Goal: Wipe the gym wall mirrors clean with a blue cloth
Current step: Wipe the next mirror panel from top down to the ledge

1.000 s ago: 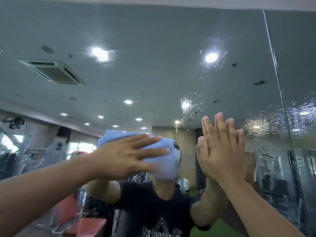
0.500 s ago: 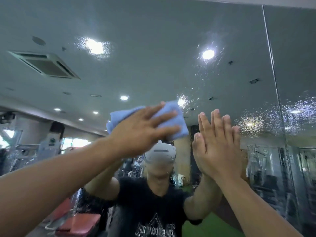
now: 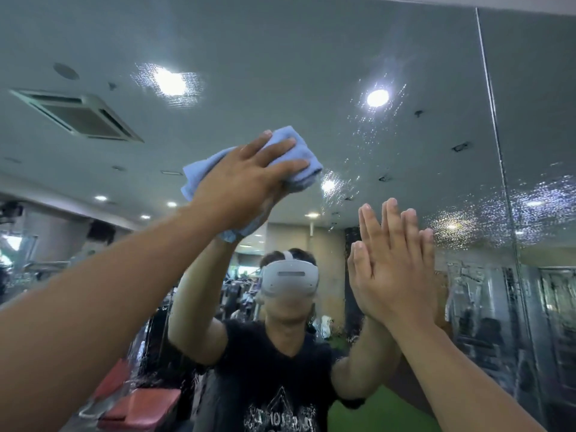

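A large wall mirror [image 3: 280, 42] fills the view and reflects the gym ceiling and a person in a black T-shirt. My left hand [image 3: 246, 182] presses a folded blue cloth [image 3: 299, 157] flat against the glass, fingers straight and spread over it. The cloth sits above the reflected person's head, and one corner hangs below my palm. My right hand [image 3: 396, 269] lies flat on the mirror lower and to the right, fingers straight and pointing up. Spray droplets [image 3: 374, 129] speckle the glass right of the cloth.
A vertical seam [image 3: 495, 135] divides this mirror panel from another panel [image 3: 542, 88] on the right, which also carries droplets [image 3: 548, 194]. The mirror's top edge runs along the upper right. Gym machines and red benches show only as reflections.
My left hand has slid the cloth upward and to the right across the glass, from over the reflected face to above the head. My right hand has stayed flat in the same place.
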`<state>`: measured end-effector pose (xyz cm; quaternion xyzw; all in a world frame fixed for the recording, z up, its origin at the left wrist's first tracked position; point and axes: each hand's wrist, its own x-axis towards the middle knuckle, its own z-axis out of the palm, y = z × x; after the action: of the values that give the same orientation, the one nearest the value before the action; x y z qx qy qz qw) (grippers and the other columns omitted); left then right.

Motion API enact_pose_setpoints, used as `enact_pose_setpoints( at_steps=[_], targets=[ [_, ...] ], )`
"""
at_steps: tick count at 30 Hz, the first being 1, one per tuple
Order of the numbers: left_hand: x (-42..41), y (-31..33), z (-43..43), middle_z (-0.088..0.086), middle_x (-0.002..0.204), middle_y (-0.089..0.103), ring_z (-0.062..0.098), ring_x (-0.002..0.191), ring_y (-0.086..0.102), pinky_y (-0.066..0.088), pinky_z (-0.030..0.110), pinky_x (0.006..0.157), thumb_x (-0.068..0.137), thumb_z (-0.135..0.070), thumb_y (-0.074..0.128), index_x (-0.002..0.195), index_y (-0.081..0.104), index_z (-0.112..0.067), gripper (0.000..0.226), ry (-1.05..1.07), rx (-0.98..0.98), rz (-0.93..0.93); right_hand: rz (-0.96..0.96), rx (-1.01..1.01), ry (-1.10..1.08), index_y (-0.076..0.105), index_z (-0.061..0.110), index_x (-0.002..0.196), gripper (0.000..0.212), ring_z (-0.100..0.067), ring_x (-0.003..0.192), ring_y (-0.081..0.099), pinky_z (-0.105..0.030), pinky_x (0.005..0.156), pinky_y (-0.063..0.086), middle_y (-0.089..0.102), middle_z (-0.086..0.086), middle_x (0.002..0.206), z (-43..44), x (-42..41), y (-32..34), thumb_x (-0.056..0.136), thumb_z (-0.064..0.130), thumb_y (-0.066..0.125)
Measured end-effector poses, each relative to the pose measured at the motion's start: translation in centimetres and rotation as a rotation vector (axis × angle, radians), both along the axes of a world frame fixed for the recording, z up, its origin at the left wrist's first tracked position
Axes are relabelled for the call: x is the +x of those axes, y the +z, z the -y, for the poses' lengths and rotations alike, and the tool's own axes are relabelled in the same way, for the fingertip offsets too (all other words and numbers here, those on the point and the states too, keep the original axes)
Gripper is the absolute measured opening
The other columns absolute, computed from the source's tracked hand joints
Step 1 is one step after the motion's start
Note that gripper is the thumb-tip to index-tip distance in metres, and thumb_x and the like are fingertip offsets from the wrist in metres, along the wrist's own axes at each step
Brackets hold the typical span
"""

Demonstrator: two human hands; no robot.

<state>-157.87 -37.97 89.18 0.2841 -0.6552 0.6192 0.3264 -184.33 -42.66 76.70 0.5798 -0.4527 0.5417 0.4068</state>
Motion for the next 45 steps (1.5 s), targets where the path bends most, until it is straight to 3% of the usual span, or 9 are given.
enact_pose_setpoints(
  at_steps=[2, 6, 13, 22, 26, 31, 34, 39, 45],
  targets=[
    [-1.2, -1.5, 0.7, 0.013, 0.146, 0.048, 0.039, 0.134, 0.044, 0.038, 0.053, 0.108, 0.1, -0.029, 0.017, 0.142, 0.042, -0.025, 0.048, 0.002, 0.015, -0.052, 0.001, 0.005, 0.006, 0.009, 0.037, 0.164, 0.06, -0.026, 0.159, 0.001, -0.046, 0.127, -0.004, 0.006, 0.0, 0.173, 0.1, 0.0, -0.1, 0.105, 0.05, 0.013],
    [-1.9, -7.9, 0.7, 0.006, 0.156, 0.044, 0.04, 0.14, 0.042, 0.045, 0.052, 0.101, 0.084, -0.013, 0.069, 0.14, 0.054, -0.032, 0.061, -0.006, 0.002, 0.055, -0.004, 0.026, 0.022, 0.007, 0.038, 0.164, 0.061, -0.026, 0.159, 0.0, -0.048, 0.127, -0.003, 0.002, 0.0, 0.172, -0.1, -0.1, 0.1, 0.104, 0.052, 0.014],
    [3.8, -11.1, -0.1, -0.002, 0.159, 0.04, 0.032, 0.146, 0.037, 0.043, 0.052, 0.109, 0.091, -0.013, 0.063, 0.143, 0.053, -0.039, 0.059, 0.035, 0.096, 0.545, 0.01, 0.021, 0.024, 0.009, 0.035, 0.164, 0.062, -0.026, 0.159, 0.0, -0.05, 0.128, 0.0, 0.004, -0.001, 0.173, -0.3, 0.1, 0.0, 0.104, 0.051, 0.01],
    [3.7, -5.8, -0.7, 0.01, 0.151, 0.05, 0.041, 0.139, 0.044, 0.042, 0.053, 0.106, 0.098, -0.025, 0.039, 0.139, 0.057, -0.025, 0.045, -0.002, -0.004, -0.026, 0.015, -0.004, 0.031, 0.009, 0.035, 0.164, 0.061, -0.027, 0.159, 0.002, -0.052, 0.128, 0.004, 0.007, -0.003, 0.172, -0.1, 0.3, 0.0, 0.105, 0.049, 0.014],
    [2.9, -12.8, -0.4, 0.007, 0.157, 0.042, 0.039, 0.143, 0.04, 0.045, 0.055, 0.105, 0.084, -0.013, 0.06, 0.14, 0.059, -0.03, 0.059, -0.003, 0.075, 0.151, 0.011, -0.011, 0.031, 0.009, 0.035, 0.164, 0.061, -0.029, 0.159, 0.004, -0.052, 0.128, 0.004, 0.008, -0.003, 0.172, -0.1, 0.2, 0.0, 0.105, 0.051, 0.011],
    [4.3, -14.8, -0.9, 0.001, 0.166, 0.024, 0.033, 0.152, 0.022, 0.036, 0.056, 0.115, 0.077, -0.018, 0.065, 0.154, 0.034, -0.04, 0.086, 0.109, 0.194, 0.5, 0.016, 0.001, 0.019, 0.009, 0.035, 0.164, 0.062, -0.029, 0.159, 0.004, -0.052, 0.128, 0.003, 0.007, -0.003, 0.172, -0.1, 0.2, 0.1, 0.104, 0.05, 0.011],
    [4.8, -11.0, -0.2, 0.003, 0.162, 0.033, 0.034, 0.148, 0.031, 0.04, 0.058, 0.112, 0.088, -0.018, 0.065, 0.15, 0.039, -0.038, 0.07, 0.082, 0.094, 0.399, 0.01, -0.003, 0.028, 0.011, 0.034, 0.164, 0.062, -0.029, 0.159, 0.004, -0.052, 0.128, 0.002, 0.008, -0.004, 0.172, -0.1, 0.2, 0.1, 0.104, 0.05, 0.012],
    [3.9, -4.6, -0.1, 0.011, 0.156, 0.041, 0.037, 0.143, 0.039, 0.037, 0.056, 0.11, 0.104, -0.034, 0.017, 0.149, 0.038, -0.025, 0.05, 0.092, 0.109, 0.006, 0.007, -0.012, 0.027, 0.009, 0.035, 0.164, 0.062, -0.029, 0.159, 0.005, -0.052, 0.128, 0.003, 0.009, -0.004, 0.172, 0.0, 0.1, 0.1, 0.104, 0.049, 0.013],
    [1.3, -11.7, 0.2, 0.008, 0.161, 0.035, 0.039, 0.146, 0.035, 0.042, 0.059, 0.108, 0.085, -0.014, 0.063, 0.147, 0.049, -0.031, 0.066, 0.034, 0.051, 0.08, -0.001, -0.008, 0.027, 0.01, 0.034, 0.164, 0.062, -0.03, 0.159, 0.004, -0.051, 0.128, 0.001, 0.008, -0.005, 0.172, -0.1, 0.1, 0.1, 0.104, 0.049, 0.016]
  ],
)
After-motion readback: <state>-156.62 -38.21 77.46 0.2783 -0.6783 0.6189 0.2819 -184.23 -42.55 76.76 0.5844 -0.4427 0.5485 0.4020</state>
